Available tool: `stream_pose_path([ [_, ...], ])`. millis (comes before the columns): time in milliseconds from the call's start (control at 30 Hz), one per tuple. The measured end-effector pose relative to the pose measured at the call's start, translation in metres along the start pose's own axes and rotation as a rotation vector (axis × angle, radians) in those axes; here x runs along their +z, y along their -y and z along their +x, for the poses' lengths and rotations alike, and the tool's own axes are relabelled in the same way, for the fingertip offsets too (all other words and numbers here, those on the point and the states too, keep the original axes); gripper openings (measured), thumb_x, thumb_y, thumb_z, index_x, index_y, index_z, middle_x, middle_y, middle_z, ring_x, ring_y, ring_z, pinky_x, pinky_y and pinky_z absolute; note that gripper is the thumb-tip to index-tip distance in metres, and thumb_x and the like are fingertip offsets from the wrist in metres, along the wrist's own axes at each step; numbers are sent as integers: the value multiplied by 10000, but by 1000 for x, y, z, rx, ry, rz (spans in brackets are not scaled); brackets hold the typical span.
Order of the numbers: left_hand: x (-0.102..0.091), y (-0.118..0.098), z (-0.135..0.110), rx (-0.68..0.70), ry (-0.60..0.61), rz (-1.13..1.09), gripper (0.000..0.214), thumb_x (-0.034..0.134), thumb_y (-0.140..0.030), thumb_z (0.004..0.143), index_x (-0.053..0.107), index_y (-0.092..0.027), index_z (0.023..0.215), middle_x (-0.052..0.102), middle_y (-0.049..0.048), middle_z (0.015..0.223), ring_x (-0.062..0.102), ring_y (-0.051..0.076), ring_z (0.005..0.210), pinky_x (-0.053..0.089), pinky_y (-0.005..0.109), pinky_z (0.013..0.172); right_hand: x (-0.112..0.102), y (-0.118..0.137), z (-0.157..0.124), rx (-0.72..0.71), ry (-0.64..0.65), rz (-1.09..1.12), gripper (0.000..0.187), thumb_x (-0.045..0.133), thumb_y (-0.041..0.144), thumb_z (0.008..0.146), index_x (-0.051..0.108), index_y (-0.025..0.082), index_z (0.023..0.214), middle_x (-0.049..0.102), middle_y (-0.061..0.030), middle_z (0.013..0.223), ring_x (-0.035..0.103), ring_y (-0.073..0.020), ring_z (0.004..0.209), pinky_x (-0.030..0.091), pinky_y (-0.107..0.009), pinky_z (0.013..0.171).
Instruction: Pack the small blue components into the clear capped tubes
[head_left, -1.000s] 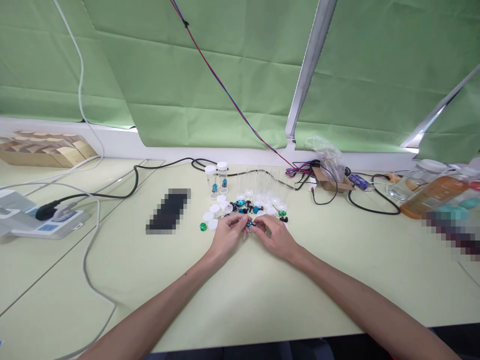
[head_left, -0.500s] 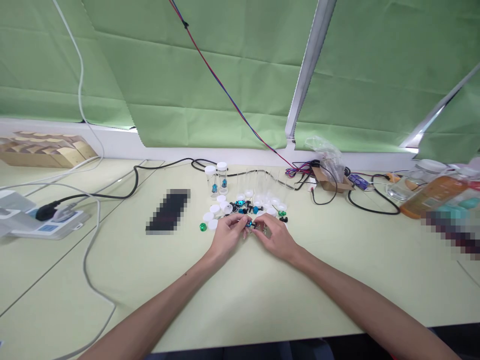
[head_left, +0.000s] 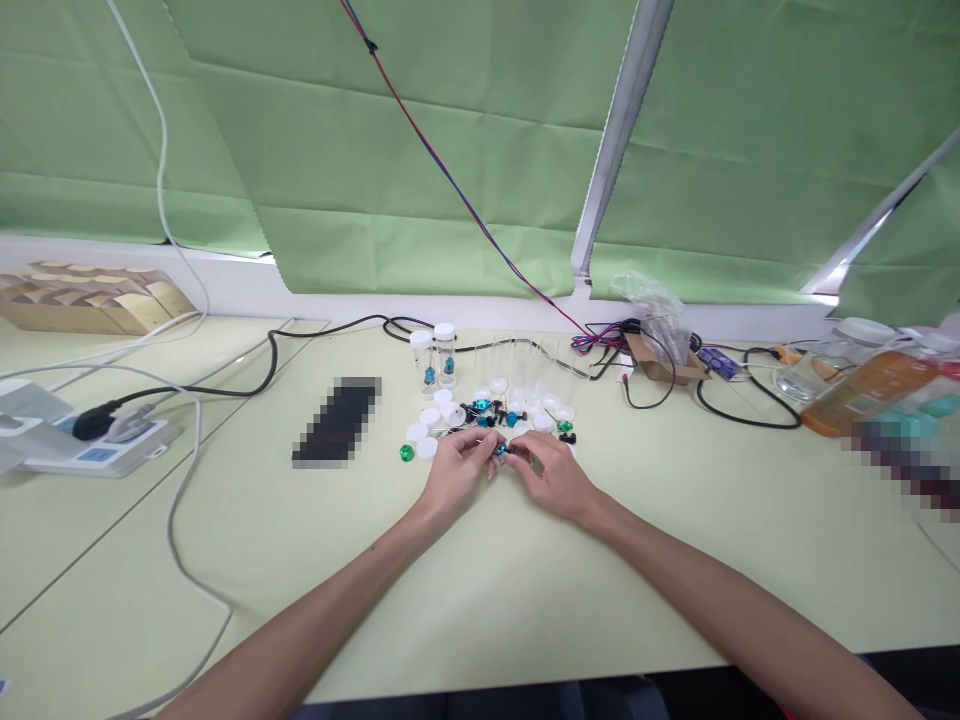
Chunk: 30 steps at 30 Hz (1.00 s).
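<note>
Between my two hands is a small blue and black part point(head_left: 500, 449), too small to make out its kind. My left hand point(head_left: 459, 468) pinches its blue end with thumb and fingers. From the other side, my right hand point(head_left: 553, 474) has its fingertips closed on the dark end. Just beyond the hands lie white round caps point(head_left: 430, 417), loose blue parts point(head_left: 512, 419) and black pieces. A green part point(head_left: 406, 453) sits left of my left hand, and another green piece point(head_left: 565, 426) lies beyond my right hand.
Two capped clear tubes point(head_left: 421, 362) with blue parts inside stand behind the caps. Clear open tubes point(head_left: 525, 365) stand beside them. A blurred-out dark object point(head_left: 337, 422) lies left. Cables, a power strip point(head_left: 112, 450), a small cardboard box point(head_left: 664, 365) and bottles point(head_left: 855, 390) surround the area.
My right fingertips have shifted very slightly against the small blue and black part. Both hands otherwise stay in place, and the things on the table have not moved.
</note>
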<state>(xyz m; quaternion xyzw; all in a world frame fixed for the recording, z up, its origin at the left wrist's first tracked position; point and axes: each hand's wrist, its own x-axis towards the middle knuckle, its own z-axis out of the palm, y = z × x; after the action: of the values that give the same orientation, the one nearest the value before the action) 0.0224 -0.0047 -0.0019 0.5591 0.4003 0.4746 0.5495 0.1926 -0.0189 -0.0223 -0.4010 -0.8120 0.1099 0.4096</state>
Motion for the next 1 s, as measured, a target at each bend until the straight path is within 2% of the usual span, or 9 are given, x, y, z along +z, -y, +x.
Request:
stream_pose_path([
  [233,0,1,0,-15,5,-10,282,672,-426,769,675,-145,745,598,8,619,510,116,537,415,251,565,0,0,0,45,42,-26,204,478,266,974,581,196,813,623,-36,757,563,-179,705,431,-319,702],
  [433,-3,2,1,-16,-2,-16,265,671,-411,780,680,-147,754,598,5,625,505,114,546,412,253,593,-1,2,1,52,13,17,106,547,299,943,598,212,976,652,-46,877,582,-183,756,457,-315,721],
  [500,-3,1,1,-21,-8,-19,268,673,-414,779,678,-148,750,598,5,626,501,114,543,410,254,594,-2,2,0,40,-5,27,127,580,290,917,585,211,1017,643,-48,900,573,-178,749,461,-309,714],
  [1000,-2,0,0,-13,2,-26,280,678,-424,772,680,-147,730,598,16,631,500,121,541,419,264,578,-1,2,0,30,16,30,80,524,267,947,569,204,966,625,-48,836,571,-190,762,451,-317,717],
])
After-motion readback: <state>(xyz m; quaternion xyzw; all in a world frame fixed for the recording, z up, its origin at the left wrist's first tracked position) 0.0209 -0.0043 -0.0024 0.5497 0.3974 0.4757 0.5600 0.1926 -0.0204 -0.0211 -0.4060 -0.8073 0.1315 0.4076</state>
